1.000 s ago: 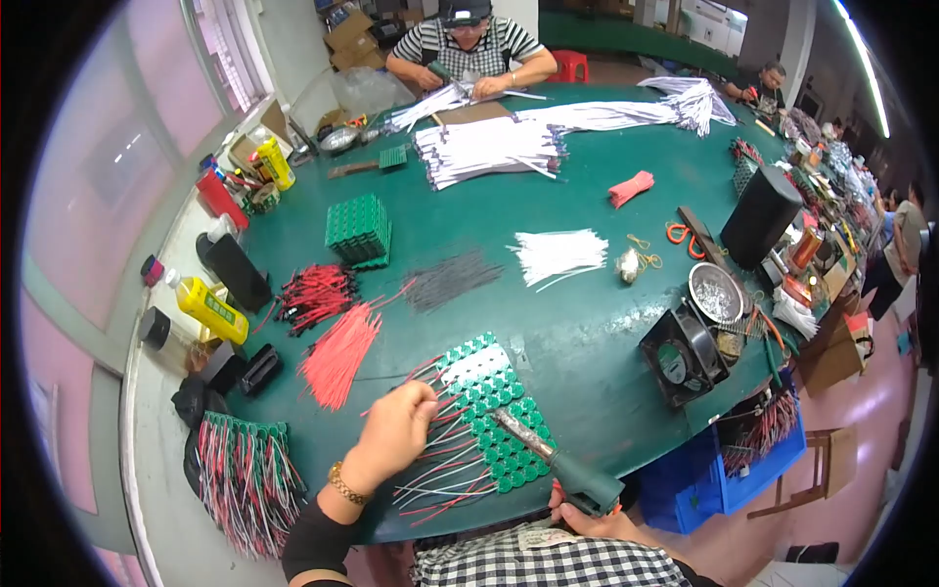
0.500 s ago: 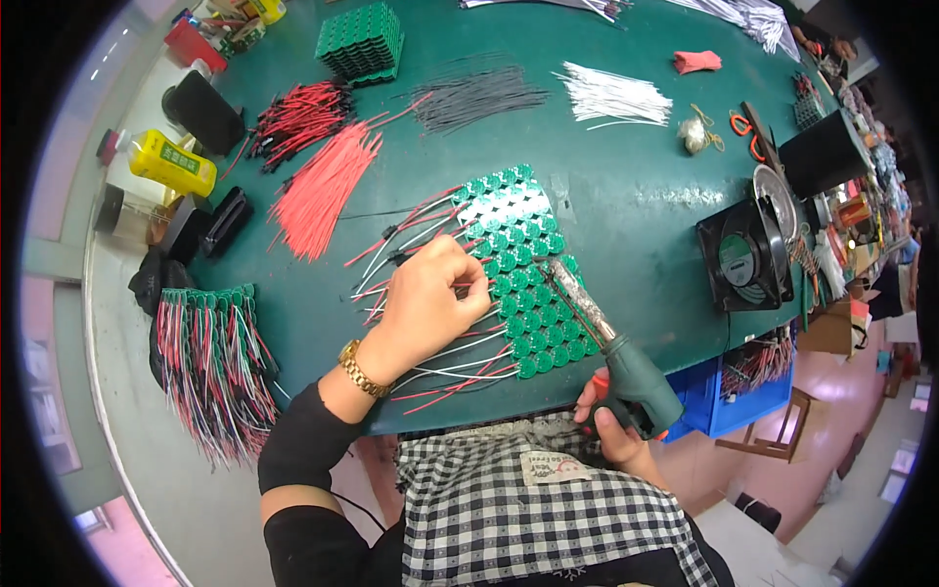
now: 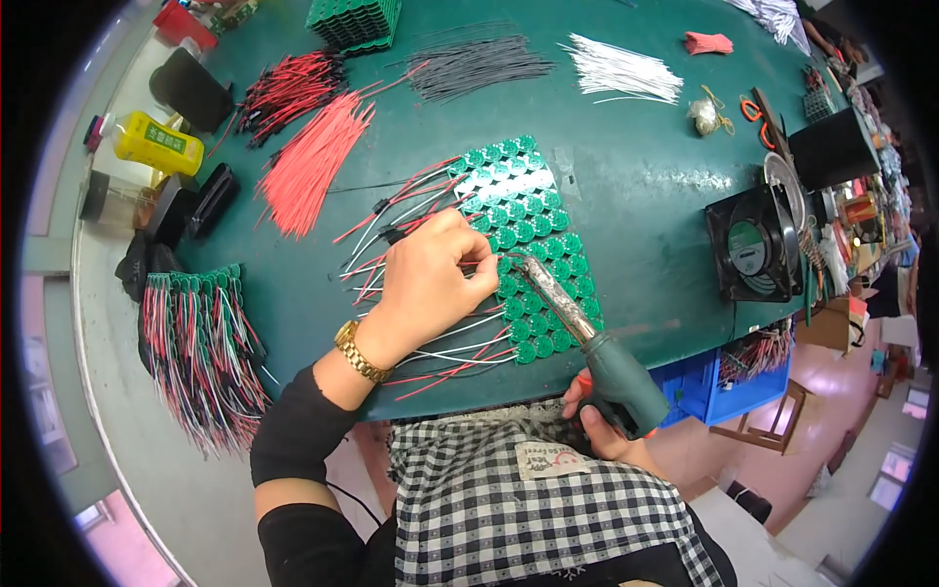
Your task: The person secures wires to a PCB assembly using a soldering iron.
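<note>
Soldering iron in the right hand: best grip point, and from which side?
Grip the dark green handle, coming from the near right side, as the right hand does. The bare metal barrel points away and leftward over the green boards, its tip close to the left hand. It's likely hot, so keep fingers behind it.

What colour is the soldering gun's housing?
The soldering gun's housing is dark green; the head view shows it best.

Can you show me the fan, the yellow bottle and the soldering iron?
Fan (image 3: 749,248): head view, its round hub.
Yellow bottle (image 3: 158,144): head view, its side.
Soldering iron (image 3: 616,374): head view, its green body.
</note>
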Motion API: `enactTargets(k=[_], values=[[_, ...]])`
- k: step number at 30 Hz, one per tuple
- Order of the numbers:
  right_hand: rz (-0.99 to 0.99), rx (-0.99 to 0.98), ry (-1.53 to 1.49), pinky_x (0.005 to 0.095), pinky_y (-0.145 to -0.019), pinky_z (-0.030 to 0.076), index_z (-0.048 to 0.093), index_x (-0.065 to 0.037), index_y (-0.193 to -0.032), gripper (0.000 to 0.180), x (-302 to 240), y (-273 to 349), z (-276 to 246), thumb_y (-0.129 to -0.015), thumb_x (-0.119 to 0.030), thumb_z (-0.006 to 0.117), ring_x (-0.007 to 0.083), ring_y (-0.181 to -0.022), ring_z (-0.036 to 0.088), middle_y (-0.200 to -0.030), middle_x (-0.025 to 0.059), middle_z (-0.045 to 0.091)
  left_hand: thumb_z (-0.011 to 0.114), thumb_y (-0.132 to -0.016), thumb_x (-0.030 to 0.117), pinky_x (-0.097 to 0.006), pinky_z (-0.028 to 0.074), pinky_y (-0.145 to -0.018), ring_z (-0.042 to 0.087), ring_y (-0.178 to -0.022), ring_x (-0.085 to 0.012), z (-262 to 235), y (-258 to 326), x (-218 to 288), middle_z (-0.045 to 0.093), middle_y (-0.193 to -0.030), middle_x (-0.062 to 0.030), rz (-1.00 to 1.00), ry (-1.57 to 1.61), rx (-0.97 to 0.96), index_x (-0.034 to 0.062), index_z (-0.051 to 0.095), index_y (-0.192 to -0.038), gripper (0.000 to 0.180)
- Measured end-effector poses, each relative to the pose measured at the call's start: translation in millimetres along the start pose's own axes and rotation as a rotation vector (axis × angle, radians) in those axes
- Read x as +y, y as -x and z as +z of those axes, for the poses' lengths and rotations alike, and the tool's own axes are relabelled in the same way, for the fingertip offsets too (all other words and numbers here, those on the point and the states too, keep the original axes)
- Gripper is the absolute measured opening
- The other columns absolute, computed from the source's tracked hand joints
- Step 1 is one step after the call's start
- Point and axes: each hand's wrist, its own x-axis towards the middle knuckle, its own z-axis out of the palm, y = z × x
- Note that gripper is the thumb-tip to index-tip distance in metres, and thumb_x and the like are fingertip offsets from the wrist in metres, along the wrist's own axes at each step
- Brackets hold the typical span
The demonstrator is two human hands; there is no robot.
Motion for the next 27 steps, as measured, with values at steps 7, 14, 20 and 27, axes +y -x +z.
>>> enactTargets(k=[7,14,20,27], values=[[-0.017,0.05,0.155,0.0283,-0.066,0.052,0.063,-0.001,-0.094,0.017,0.7,-3.7,-0.5,-0.077,-0.003,0.063,0.0155,-0.069,0.064,-0.078,0.0063,0.065,0.069,-0.069,0.01,-0.033,0.048,-0.054,0.06,-0.061,-0.0208,1.3,-2.4,0.5,0.057,-0.071,-0.0033,-0.007,-0.019,0.0,0.0075,0.061,-0.066,0.008],[-0.037,0.007,0.235,0.0284,-0.066,0.052,0.063,-0.001,-0.095,0.019,2.1,-6.1,-2.4,-0.076,-0.002,0.063,0.0165,-0.069,0.064,-0.08,0.007,0.065,0.069,-0.07,0.004,-0.026,0.048,-0.053,0.057,-0.057,-0.014,0.8,-2.4,1.4,0.056,-0.071,-0.005,-0.008,-0.022,-0.016,0.0018,0.061,-0.068,0.008],[-0.067,-0.001,0.25,0.0285,-0.066,0.052,0.062,0.0,-0.095,0.019,0.7,-8.0,-2.6,-0.077,-0.002,0.062,0.0161,-0.07,0.064,-0.08,0.0072,0.065,0.069,-0.069,0.007,-0.029,0.048,-0.054,0.058,-0.059,-0.0176,0.0,-3.6,2.1,0.056,-0.07,-0.0044,-0.019,-0.02,-0.024,0.0044,0.061,-0.067,0.008],[-0.007,0.052,0.188,0.0274,-0.064,0.052,0.06,-0.001,-0.096,0.017,0.1,-1.4,-1.0,-0.08,-0.005,0.06,0.0134,-0.069,0.064,-0.077,0.0068,0.063,0.068,-0.07,0.012,-0.034,0.048,-0.055,0.06,-0.062,-0.0221,-1.7,-3.8,0.4,0.056,-0.07,-0.0038,-0.039,0.0,-0.038,0.0066,0.061,-0.065,0.01]])
